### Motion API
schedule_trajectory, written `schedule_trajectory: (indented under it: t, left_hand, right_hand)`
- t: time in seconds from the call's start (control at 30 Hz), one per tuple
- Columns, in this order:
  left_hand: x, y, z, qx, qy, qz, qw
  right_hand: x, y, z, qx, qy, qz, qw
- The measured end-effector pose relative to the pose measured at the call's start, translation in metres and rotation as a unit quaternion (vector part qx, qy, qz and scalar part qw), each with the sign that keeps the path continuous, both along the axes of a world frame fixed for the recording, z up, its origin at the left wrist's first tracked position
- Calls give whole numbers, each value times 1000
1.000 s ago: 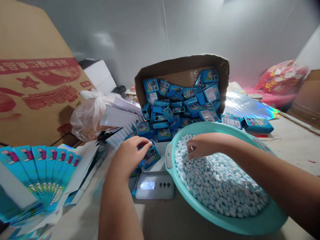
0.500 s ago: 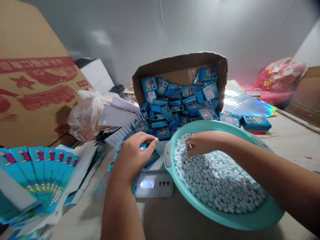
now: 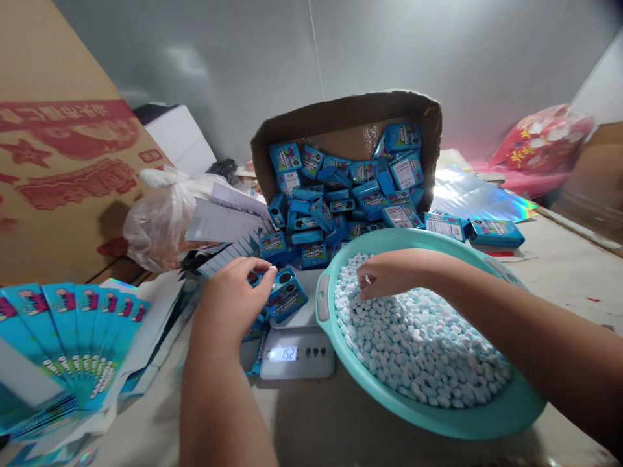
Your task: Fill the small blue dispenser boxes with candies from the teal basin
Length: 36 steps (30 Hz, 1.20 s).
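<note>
My left hand [image 3: 233, 295] has thumb and fingertips pinched on a small white candy [image 3: 273, 267]. Just right of that hand, a blue printed candy box [image 3: 287, 298] sits on the digital scale [image 3: 296, 370], whose display looks like 152. The hand partly covers other blue boxes behind it. My right hand [image 3: 382, 272] reaches into the turquoise basin [image 3: 372, 383] with its fingers curled among the white and pale blue candies [image 3: 423, 350]. Its fingertips press together at the pile's surface, and what lies between them is partly hidden.
Behind the basin, a tilted cardboard carton [image 3: 335, 110] holds many blue boxes. More boxes [image 3: 496, 233] lie to its right. Flat blue printed cartons [image 3: 78, 331] fan out at left, near a knotted plastic bag [image 3: 158, 217]. A large brown carton [image 3: 53, 168] stands at far left.
My left hand has drawn back left from over the scale with the candy, uncovering more of the box there. My right hand stays in the candies. The whole view has shifted slightly.
</note>
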<state>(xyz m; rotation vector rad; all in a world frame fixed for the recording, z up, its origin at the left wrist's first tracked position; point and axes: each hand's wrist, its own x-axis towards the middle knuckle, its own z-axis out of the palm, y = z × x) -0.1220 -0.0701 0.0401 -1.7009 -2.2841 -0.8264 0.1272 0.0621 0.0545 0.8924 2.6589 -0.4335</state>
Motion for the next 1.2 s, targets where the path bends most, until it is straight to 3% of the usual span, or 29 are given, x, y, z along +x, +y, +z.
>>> schedule_trajectory:
  t: [0.23,0.4,0.53,0.77,0.87,1.03,1.1,1.2]
  left_hand:
    - [-1,5,-4,-31,-24,-33,999]
    - [-3,-3,1,-39,-2,1,999]
    - [-6,-9,2,-91,-11,22,996]
    - [0,3,-4,-92,-15,-35,995]
    - [8,5,-2,-22,13,-35,999]
    - [18,-1,6,198,43,29,979]
    - [26,-2,7,204,14,-11,979]
    - [49,2,3,66,-49,-159,984]
  right_hand:
    - [0,-1,2,-5,3,-4,1000]
    - [0,-4,5,-2,-4,-5,1000]
    - [-1,-4,4,1,-6,-6,1000]
    - [0,-2,1,4,2,-3,1000]
    - [0,-2,1,1,0,0,1000]
    - [1,0,-2,-1,3,9,1000]
    - [1,1,-5,-2,3,25,1000]
    - [-2,4,-9,-9,0,45,999]
